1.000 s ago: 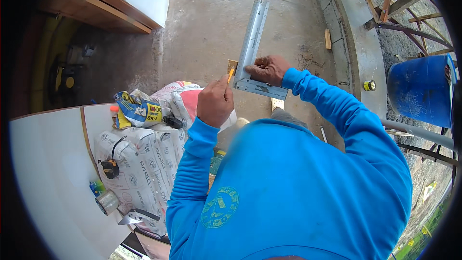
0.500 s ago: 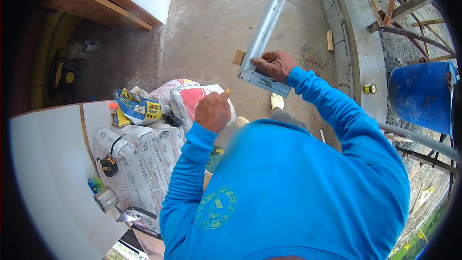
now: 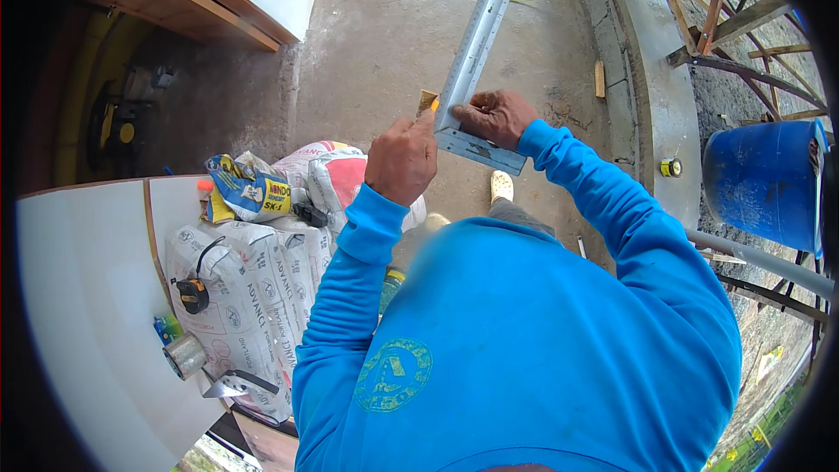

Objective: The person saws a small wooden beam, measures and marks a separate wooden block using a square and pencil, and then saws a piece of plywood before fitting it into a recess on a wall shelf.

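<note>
Far left is dark and hard to read: a yellow-and-black shape (image 3: 118, 122) in shadow, can't tell what it is. White curved desk (image 3: 79, 315) is cut off by the rim; on its edge sit a roll of silver tape (image 3: 184, 355) and a small blue item, too small to make out. Stacked white sacks (image 3: 253, 297) with grey print lie beside it, a black tape measure (image 3: 192, 295) on top. Above them a yellow-and-blue bag (image 3: 249, 188) and a white-and-pink sack (image 3: 328, 175), partly hidden by the left arm.

Left hand (image 3: 402, 160) is clenched around a yellow pencil (image 3: 430, 105), tip at the edge of the metal channel (image 3: 472, 57). Right hand (image 3: 496, 115) grips the channel's near end, grey strip running up and away over the concrete floor (image 3: 393, 26). Fingertips hidden behind the metal.

Right: small yellow tape measure (image 3: 670, 167) on the ledge, blue barrel (image 3: 765, 179) cut off by the rim.
</note>
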{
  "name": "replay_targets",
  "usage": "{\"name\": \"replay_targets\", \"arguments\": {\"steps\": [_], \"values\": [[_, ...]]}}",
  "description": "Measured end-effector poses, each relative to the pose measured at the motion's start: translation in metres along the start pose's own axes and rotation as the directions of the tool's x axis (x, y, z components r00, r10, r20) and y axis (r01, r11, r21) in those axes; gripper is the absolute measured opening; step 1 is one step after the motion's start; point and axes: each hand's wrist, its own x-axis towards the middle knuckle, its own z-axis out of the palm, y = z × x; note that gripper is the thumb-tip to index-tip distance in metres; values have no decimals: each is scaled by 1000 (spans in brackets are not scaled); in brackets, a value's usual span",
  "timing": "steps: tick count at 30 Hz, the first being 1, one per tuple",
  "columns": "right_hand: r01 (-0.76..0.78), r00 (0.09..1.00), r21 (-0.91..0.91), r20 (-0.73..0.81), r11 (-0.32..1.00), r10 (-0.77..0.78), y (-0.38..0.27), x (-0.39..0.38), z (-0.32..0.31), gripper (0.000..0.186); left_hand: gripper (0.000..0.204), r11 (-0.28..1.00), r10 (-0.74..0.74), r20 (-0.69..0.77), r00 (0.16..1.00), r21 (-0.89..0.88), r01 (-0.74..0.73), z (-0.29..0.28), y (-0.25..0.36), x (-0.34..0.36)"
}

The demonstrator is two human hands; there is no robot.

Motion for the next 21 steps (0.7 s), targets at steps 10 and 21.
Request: {"name": "replay_targets", "arguments": {"steps": [10, 21], "values": [[-7, 983, 243, -174, 970, 51, 9, 3, -4, 45, 21, 864, -344, 69, 937, -367, 344, 13, -36, -54], [-65, 991, 572, -57, 818, 119, 4, 4, 38, 43, 14, 370, -640, -34, 767, -889, 270, 40, 6, -19]]}}
